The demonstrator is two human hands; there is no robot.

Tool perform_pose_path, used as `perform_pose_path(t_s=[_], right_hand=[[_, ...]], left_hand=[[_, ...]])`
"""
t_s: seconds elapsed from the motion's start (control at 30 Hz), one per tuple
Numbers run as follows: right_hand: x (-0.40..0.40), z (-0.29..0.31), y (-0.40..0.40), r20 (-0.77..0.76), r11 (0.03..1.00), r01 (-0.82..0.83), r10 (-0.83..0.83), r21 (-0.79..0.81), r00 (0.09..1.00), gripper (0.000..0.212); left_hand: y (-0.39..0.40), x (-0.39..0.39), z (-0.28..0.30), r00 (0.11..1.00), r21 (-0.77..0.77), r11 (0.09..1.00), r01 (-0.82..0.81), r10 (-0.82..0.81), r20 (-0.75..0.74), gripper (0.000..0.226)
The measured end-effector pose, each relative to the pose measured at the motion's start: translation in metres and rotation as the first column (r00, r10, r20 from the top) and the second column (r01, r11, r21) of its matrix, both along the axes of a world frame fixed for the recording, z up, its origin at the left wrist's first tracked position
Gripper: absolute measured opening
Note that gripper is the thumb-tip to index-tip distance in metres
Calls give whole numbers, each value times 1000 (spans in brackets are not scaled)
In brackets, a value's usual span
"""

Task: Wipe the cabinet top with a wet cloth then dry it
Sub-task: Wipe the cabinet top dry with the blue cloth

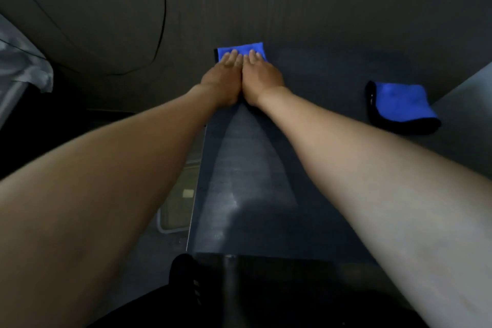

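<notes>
Hands flat, fingers spread: left hand (225,74), right hand (262,72) side by side pressing blue cloth (241,51) at cabinet top (250,181) far edge; second cloth (402,105) lies right, nearer right hand.

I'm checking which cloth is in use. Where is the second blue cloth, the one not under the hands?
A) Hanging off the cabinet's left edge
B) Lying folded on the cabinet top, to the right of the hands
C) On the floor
B: the second blue cloth lies folded on the cabinet top, to the right of both hands and untouched.
</notes>
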State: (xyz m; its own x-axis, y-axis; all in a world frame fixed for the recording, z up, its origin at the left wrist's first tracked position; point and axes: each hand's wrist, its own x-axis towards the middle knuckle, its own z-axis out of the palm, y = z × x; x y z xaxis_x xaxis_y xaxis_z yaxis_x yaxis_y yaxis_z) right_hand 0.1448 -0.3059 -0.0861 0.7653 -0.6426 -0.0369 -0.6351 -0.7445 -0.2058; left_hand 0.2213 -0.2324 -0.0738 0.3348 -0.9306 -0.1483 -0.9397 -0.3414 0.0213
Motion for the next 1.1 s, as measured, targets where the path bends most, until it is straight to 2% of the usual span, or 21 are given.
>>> perform_pose_path(t_s=[0.1,0.2,0.37,0.47,0.6,0.77,0.97,1.1], right_hand=[[-36,-1,27,-7,1000,7,-7,-18,1000,52],[-73,4,63,-46,1000,12,-13,-16,999,54],[-128,2,123,-82,1000,6,-8,-30,997,56],[-156,1,158,-94,1000,22,-23,-16,995,58],[-190,1,203,-87,999,47,-47,3,995,56],[-223,4,247,-80,998,61,-58,31,995,57],[-236,10,281,-105,999,48,-45,23,993,57],[-227,27,291,-104,997,8,0,75,995,55]], left_hand=[[25,-28,-10,993,14,996,89,-89,77,70],[56,-57,-13,994,32,997,64,-66,85,67],[114,-113,-12,987,45,994,100,-105,119,64],[147,-143,-8,972,106,985,138,-156,176,63],[190,-179,-6,970,107,983,150,-167,174,65],[232,-210,-3,982,69,989,134,-141,122,67],[272,-229,9,989,-124,992,-13,-5,-145,57],[281,-222,14,982,-64,992,-108,96,-164,66]])
